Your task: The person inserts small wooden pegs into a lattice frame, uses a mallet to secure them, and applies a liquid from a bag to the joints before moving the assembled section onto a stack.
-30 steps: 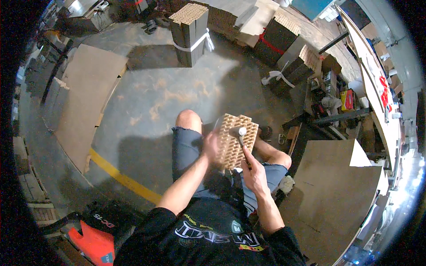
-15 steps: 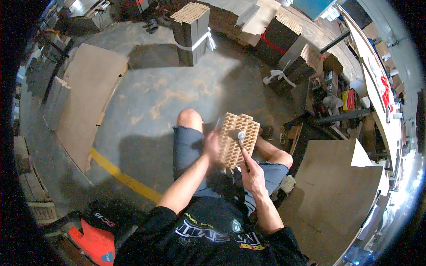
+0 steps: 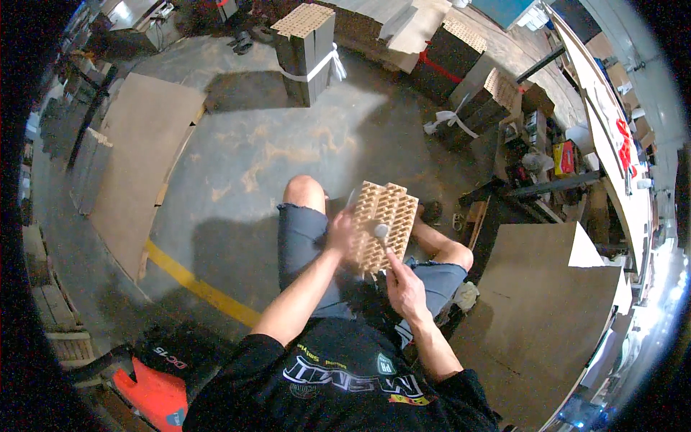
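Note:
Between my knees stands a bundle (image 3: 394,209) of boards or strips, its tan, notched ends facing up and its outline stepped at the far edge. My right hand (image 3: 407,294) is closed around the handle of a hammer (image 3: 381,230), whose round, pale metal head is over the middle of the bundle's top. At the bundle's left edge is my left hand (image 3: 341,232), smeared by motion, so its fingers do not show clearly. A faint pale streak appears just beyond it, too blurred to name.
A grey bundle tied with a white strap (image 3: 311,68) stands ahead; red-tied (image 3: 448,61) and white-tied (image 3: 481,108) bundles stand farther right. Large brown sheets lie left (image 3: 140,155) and right (image 3: 533,309). A yellow line (image 3: 201,288) crosses the floor; a red-and-black machine (image 3: 151,389) sits at lower left.
The hammer head has shifted slightly left and nearer to me over the bundle. My left hand stays at the bundle's left edge, blurred in both frames.

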### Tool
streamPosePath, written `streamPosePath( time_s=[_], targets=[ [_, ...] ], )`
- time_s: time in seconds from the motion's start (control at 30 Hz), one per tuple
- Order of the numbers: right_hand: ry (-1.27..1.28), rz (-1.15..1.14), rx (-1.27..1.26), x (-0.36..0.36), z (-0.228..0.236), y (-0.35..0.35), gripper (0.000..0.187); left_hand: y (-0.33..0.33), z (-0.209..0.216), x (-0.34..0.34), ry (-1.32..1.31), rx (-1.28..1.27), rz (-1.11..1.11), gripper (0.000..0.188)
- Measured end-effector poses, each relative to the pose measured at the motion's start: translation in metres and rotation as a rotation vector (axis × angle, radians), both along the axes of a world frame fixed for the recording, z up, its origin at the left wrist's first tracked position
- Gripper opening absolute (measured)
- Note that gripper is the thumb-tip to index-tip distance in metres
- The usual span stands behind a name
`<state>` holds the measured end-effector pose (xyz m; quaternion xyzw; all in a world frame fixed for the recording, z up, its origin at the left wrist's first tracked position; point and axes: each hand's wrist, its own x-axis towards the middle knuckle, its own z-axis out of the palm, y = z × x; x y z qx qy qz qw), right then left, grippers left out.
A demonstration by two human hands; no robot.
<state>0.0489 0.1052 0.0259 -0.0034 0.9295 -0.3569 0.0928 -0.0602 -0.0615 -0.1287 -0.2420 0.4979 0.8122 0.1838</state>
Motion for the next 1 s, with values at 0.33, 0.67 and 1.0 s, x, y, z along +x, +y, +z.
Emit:
streamPosePath(
  time_s=[0.33,0.67,1.0],
  targets=[
    [0.045,-0.108,-0.281,0.015,-0.009,0.005,0.054,-0.004,0.013,0.013,0.136,0.06,-0.035,0.052],
    [-0.083,-0.349,-0.3,0.049,-0.022,0.019,0.063,-0.011,0.032,0.03,0.464,-0.442,-0.304,0.076],
    [0.093,-0.265,-0.334,0.045,-0.012,0.024,0.062,-0.008,0.046,0.008,0.316,-0.422,-0.334,0.073]
  ],
)
